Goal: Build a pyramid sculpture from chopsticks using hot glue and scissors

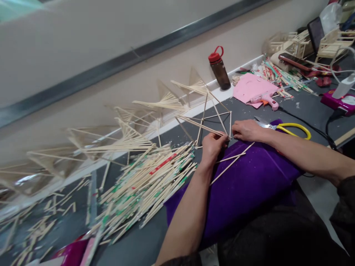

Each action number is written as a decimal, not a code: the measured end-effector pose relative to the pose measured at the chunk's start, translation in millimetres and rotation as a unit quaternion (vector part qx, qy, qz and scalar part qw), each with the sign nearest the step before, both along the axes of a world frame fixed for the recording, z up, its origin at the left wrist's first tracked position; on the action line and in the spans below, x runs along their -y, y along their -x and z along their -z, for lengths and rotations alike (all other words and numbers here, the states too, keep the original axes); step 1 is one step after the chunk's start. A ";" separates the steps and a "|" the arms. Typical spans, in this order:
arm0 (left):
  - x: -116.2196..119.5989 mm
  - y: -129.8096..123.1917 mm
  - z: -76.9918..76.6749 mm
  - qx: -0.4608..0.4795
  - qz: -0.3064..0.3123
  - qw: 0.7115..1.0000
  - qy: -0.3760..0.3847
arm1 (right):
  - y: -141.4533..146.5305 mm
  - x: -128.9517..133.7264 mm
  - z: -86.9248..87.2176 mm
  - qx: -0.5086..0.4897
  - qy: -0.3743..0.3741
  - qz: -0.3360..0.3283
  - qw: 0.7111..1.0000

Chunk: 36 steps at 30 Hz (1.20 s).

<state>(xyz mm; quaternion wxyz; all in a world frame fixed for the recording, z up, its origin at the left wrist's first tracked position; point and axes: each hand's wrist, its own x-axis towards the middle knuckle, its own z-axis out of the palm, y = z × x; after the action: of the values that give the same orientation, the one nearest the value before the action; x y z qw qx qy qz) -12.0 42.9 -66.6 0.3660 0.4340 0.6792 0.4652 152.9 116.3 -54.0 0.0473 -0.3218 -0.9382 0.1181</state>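
Note:
An open frame of thin wooden sticks (216, 115) stands on the grey table beyond the purple cloth (246, 195). My left hand (213, 146) pinches the frame's near corner, where several sticks meet. Close by on the right, my right hand (244, 130) has its fingers curled together beside that same corner; whatever lies between its fingertips is too small to make out. Two loose sticks (232, 158) lie crossed on the cloth, just below my hands. Yellow-handled scissors (294, 127) rest by my right wrist, blades partly behind the hand.
Packaged chopsticks (149, 177) are heaped left of the cloth. Fan-shaped stick models (124, 138) line the wall. A red-capped bottle (220, 72), pink glue gun (264, 99) on pink paper (251, 87), its black cable and a purple power strip (340, 101) are to the right.

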 end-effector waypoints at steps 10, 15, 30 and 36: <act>5.0 0.8 2.1 -0.026 -0.017 0.999 0.035 | 0.5 3.7 -2.2 0.029 0.018 -0.001 0.999; 7.8 -0.4 0.0 -0.021 -0.021 0.999 0.042 | 2.3 5.5 -1.5 0.050 0.030 0.005 0.998; 23.7 16.6 -32.8 0.077 -0.113 0.990 0.030 | 2.6 7.5 -4.5 0.054 0.066 -0.006 0.996; 33.0 30.9 -51.8 0.069 -0.127 0.989 0.008 | 1.6 6.8 -5.1 0.047 0.064 -0.012 0.997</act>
<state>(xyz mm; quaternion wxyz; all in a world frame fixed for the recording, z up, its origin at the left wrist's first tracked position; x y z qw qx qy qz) -42.9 9.9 -14.8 0.3530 0.3080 0.7060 0.5311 151.3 109.5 -48.9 -0.0189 -0.3176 -0.9339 0.1633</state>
